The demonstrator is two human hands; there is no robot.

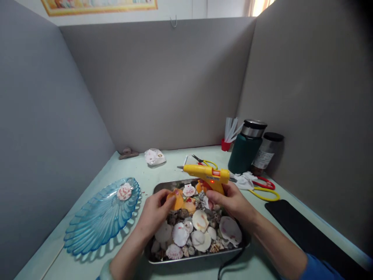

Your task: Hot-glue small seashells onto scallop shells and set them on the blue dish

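My right hand point(234, 202) is wrapped round the handle of a yellow hot glue gun point(204, 172). Its nozzle points left and a red light glows on its side. Between thumb and fingers, my left hand point(154, 213) pinches an orange scallop shell point(176, 200). Both hands are over a metal tray point(201, 256) heaped with seashells point(200, 220), white, orange and speckled. At the left stands a clear blue, shell-shaped ribbed plate point(99, 219). A pinkish-white shell point(124, 191) sits by its far rim.
Behind the tray are a crumpled white packet point(155, 157) and small scissors point(205, 160). A green flask point(246, 146), a dark-lidded jar point(265, 152), a red cup of glue sticks point(226, 144), red-and-yellow-handled scissors point(266, 193) and a black slab point(303, 229) line the right. Grey panels point(163, 85) enclose the table.
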